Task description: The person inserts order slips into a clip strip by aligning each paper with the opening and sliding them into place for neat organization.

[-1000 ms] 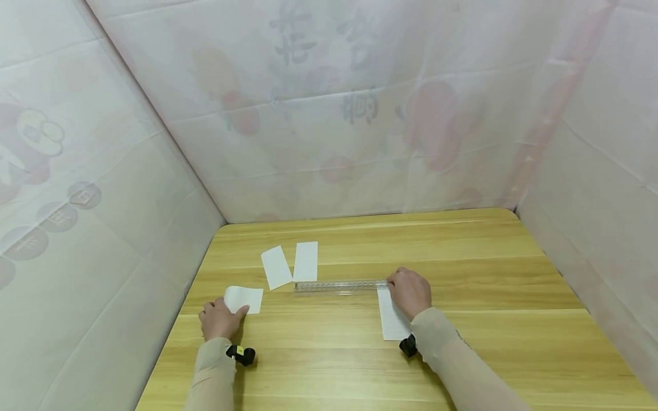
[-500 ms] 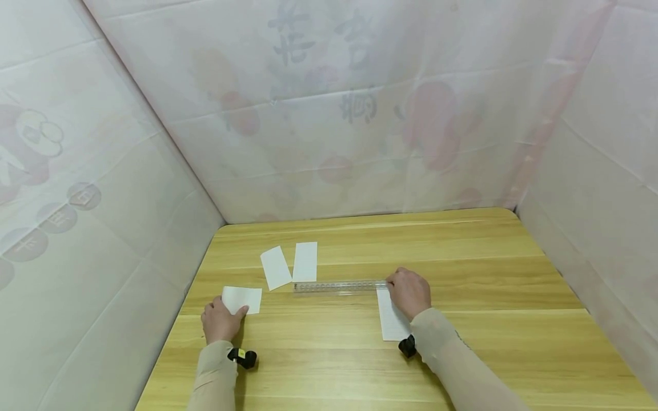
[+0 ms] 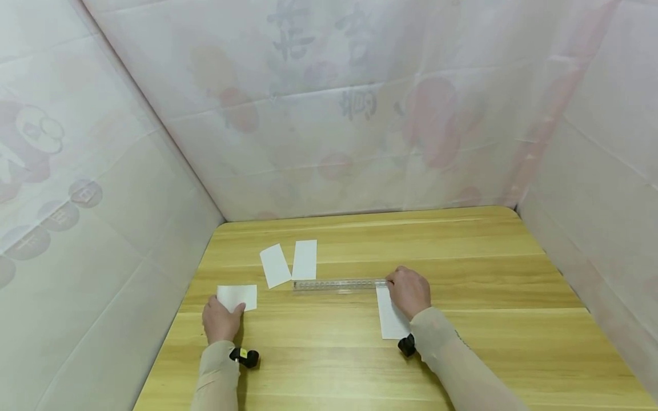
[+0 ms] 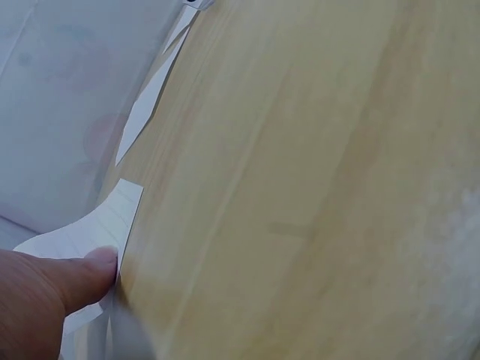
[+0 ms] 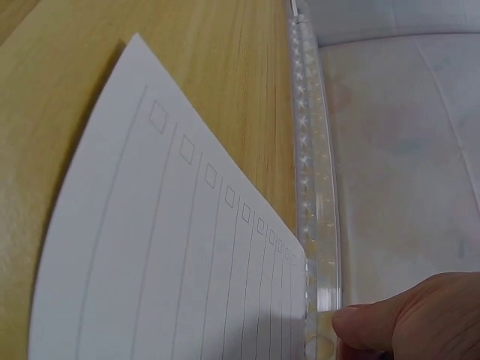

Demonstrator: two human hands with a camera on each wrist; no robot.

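At the left of the table, my left hand pinches a small white sheet of paper. In the left wrist view the thumb lies over the sheet, which bends upward; the other fingers are mostly hidden. My right hand grips the right end of a long clear plastic strip with a ridged row along it. Below the strip and partly under that hand is a lined sheet. The right wrist view shows a column of small printed squares on this lined sheet, its top edge against the strip.
Two more white sheets, one tilted and one nearly straight, lie beyond the strip's left end. Printed cloth walls enclose the back and sides of the wooden table. A small black camera sits on each wrist.
The sheet in my left hand has shifted slightly left, and its curled left side looks straighter. My right hand and the clear strip stay in place.
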